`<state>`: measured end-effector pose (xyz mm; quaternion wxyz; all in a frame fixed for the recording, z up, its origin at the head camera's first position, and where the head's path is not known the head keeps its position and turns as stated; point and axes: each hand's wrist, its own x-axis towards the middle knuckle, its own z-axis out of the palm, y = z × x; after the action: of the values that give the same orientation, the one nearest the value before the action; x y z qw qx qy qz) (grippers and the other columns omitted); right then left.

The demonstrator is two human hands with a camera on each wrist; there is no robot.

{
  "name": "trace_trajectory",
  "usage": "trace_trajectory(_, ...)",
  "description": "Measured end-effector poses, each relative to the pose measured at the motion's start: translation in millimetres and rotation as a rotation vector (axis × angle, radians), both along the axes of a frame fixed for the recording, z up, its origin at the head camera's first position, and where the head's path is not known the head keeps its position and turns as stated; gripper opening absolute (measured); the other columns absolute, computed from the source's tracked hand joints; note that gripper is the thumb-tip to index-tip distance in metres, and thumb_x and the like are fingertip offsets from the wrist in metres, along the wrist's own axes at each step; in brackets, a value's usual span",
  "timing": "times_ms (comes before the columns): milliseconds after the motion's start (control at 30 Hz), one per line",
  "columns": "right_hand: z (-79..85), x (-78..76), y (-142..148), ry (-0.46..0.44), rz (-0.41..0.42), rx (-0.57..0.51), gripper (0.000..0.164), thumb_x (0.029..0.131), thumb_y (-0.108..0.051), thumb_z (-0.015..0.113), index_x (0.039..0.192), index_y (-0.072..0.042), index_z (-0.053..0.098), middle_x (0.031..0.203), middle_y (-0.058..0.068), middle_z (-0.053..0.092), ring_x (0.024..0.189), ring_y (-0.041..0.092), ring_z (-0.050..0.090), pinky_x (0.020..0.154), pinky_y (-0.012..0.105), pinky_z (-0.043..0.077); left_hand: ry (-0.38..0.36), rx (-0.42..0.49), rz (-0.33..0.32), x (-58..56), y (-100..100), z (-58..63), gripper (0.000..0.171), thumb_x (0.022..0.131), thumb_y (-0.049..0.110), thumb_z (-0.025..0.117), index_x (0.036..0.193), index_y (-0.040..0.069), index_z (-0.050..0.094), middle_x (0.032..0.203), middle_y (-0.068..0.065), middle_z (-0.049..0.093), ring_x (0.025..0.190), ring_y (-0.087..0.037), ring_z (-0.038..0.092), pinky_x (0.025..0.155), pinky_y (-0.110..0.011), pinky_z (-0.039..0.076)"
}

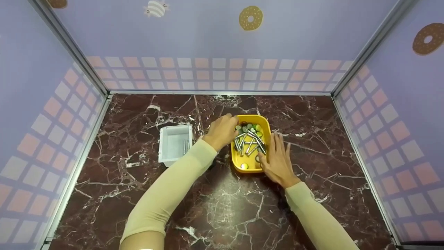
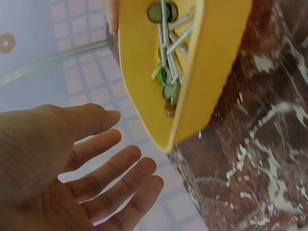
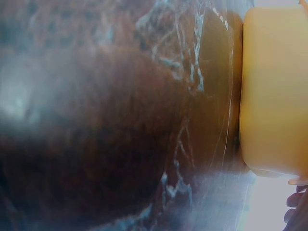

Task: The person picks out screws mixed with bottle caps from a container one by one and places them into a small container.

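A yellow plastic bin [image 1: 249,169] holds several metal screws [image 1: 251,143] and bottle caps [image 1: 258,127], some green or yellow, some showing grey insides. My left hand [image 1: 222,130] is by the bin's far left corner, overlapping its rim in the head view. The left wrist view shows its fingers [image 2: 130,166] apart and loosely bent beside the bin, nothing between them. On the opposite side, my right hand [image 1: 278,161] holds the bin's wall, its thumb over the rim and its straight fingers along the outside. Only a few fingertips [image 3: 292,201] show in the right wrist view.
A white rectangular bin [image 1: 162,146] stands left of the yellow one, with a few screws [image 1: 186,145] inside, partly behind the left forearm. Dark red marbled tabletop [image 1: 312,156] lies under both. Purple panels with metal edging [image 1: 222,93] close off the back and sides.
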<state>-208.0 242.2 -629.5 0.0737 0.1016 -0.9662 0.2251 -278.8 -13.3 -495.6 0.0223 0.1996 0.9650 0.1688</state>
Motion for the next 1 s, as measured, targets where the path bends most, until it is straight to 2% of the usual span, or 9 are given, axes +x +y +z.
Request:
trace_trajectory(267, -1.4, -0.4, -0.6, 0.011, -0.004, 0.001, 0.088, 0.119, -0.044, 0.052, 0.182, 0.009, 0.019, 0.191, 0.034, 0.02, 0.18, 0.056, 0.017, 0.14, 0.087, 0.012, -0.017, -0.065, -0.059, -1.6, 34.9, -10.4, 0.019, 0.114, 0.018, 0.073, 0.127, 0.006, 0.08, 0.127, -0.016, 0.081, 0.115, -0.035, 0.082, 0.095, -0.055, 0.071)
trace_trajectory(400, -1.5, -0.4, -1.6, 0.017, -0.003, -0.012, 0.089, 0.117, -0.042, 0.054, 0.182, 0.008, 0.02, 0.191, 0.033, 0.022, 0.18, 0.056, 0.018, 0.14, 0.087, 0.011, -0.038, -0.107, -0.068, -2.7, 50.8, -15.3, 0.019, 0.11, 0.011, 0.075, 0.126, 0.004, 0.082, 0.127, -0.017, 0.083, 0.114, -0.036, 0.084, 0.094, -0.054, 0.072)
trace_trajectory(467, -1.0, -0.1, -2.2, 0.018, 0.0, -0.019, 0.089, 0.117, -0.041, 0.055, 0.182, 0.008, 0.02, 0.191, 0.033, 0.023, 0.18, 0.055, 0.017, 0.14, 0.087, 0.011, -0.059, -0.127, -0.064, -8.9, 59.4, -23.7, 0.017, 0.108, 0.01, 0.076, 0.122, 0.004, 0.083, 0.125, -0.018, 0.084, 0.112, -0.036, 0.085, 0.094, -0.053, 0.072)
trace_trajectory(533, -0.2, 0.0, -2.8, 0.016, 0.0, -0.022, 0.088, 0.117, -0.041, 0.055, 0.182, 0.008, 0.02, 0.191, 0.033, 0.022, 0.18, 0.054, 0.017, 0.14, 0.086, 0.011, -0.056, -0.155, -0.059, -22.5, 69.0, -45.7, 0.013, 0.106, 0.01, 0.076, 0.117, 0.007, 0.083, 0.122, -0.016, 0.085, 0.108, -0.034, 0.085, 0.092, -0.054, 0.073)
trace_trajectory(600, -0.4, -0.2, -3.2, 0.013, 0.0, -0.025, 0.088, 0.117, -0.04, 0.055, 0.182, 0.008, 0.02, 0.191, 0.033, 0.022, 0.181, 0.054, 0.016, 0.14, 0.086, 0.011, -0.061, -0.17, -0.045, -45.4, 80.1, -83.3, 0.01, 0.106, 0.014, 0.078, 0.114, 0.011, 0.083, 0.121, -0.011, 0.086, 0.104, -0.03, 0.085, 0.088, -0.053, 0.073)
trace_trajectory(700, -0.5, -0.4, -3.1, 0.009, -0.003, -0.017, 0.088, 0.117, -0.04, 0.054, 0.182, 0.008, 0.02, 0.191, 0.033, 0.022, 0.181, 0.053, 0.016, 0.14, 0.086, 0.011, -0.065, -0.164, -0.045, -69.8, 90.5, -127.8, 0.012, 0.108, 0.015, 0.075, 0.116, 0.013, 0.083, 0.122, -0.01, 0.086, 0.101, -0.03, 0.086, 0.079, -0.051, 0.073)
trace_trajectory(767, -0.8, -0.8, -2.8, 0.006, -0.005, -0.015, 0.088, 0.117, -0.04, 0.054, 0.182, 0.008, 0.019, 0.191, 0.033, 0.022, 0.181, 0.054, 0.015, 0.14, 0.086, 0.011, -0.103, -0.159, -0.045, -78.9, 94.6, -142.8, 0.017, 0.112, 0.016, 0.073, 0.123, 0.014, 0.085, 0.127, -0.01, 0.085, 0.105, -0.029, 0.086, 0.08, -0.045, 0.073)
trace_trajectory(833, -0.8, -1.1, -2.5, 0.004, -0.006, -0.013, 0.088, 0.117, -0.04, 0.053, 0.182, 0.008, 0.019, 0.191, 0.034, 0.021, 0.181, 0.053, 0.015, 0.14, 0.086, 0.011, -0.116, -0.148, -0.043, -77.3, 96.8, -144.1, 0.021, 0.113, 0.013, 0.071, 0.128, 0.011, 0.085, 0.13, -0.013, 0.083, 0.111, -0.03, 0.085, 0.085, -0.043, 0.073)
trace_trajectory(1000, -2.4, -0.2, -1.4, 0.003, -0.011, -0.017, 0.088, 0.117, -0.04, 0.054, 0.182, 0.008, 0.02, 0.191, 0.034, 0.021, 0.181, 0.053, 0.015, 0.14, 0.086, 0.011, -0.099, -0.146, 0.013, -76.3, 110.0, -161.5, 0.025, 0.109, 0.014, 0.078, 0.132, 0.01, 0.085, 0.133, -0.015, 0.085, 0.122, -0.034, 0.082, 0.103, -0.047, 0.071)
